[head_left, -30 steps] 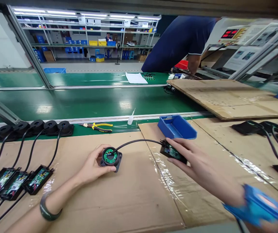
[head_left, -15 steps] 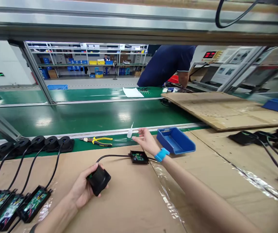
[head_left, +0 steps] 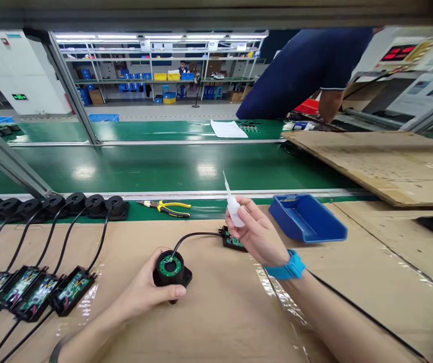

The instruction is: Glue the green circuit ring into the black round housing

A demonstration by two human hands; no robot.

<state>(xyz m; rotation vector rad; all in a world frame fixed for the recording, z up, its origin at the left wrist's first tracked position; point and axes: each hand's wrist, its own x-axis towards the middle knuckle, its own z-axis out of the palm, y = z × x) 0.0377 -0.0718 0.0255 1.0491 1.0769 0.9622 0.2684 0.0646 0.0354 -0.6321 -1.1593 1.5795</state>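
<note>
My left hand is wrapped round a round black sensor housing with a green circuit ring showing on top, resting on the cardboard. A black cable runs from it to a small black box with a green board. My right hand holds a small white squeeze bottle with a long thin nozzle pointing up, just above that box. A blue wristband is on my right wrist.
Several finished sensor units with boards lie in a row at left. Yellow-handled pliers lie on the green belt edge. A blue tray stands at right. A person in a dark blue shirt works beyond the conveyor.
My right hand reached to the belt edge, picked up the white bottle and brought it back over the box. My left hand turned the housing over so its green ring faces up.
</note>
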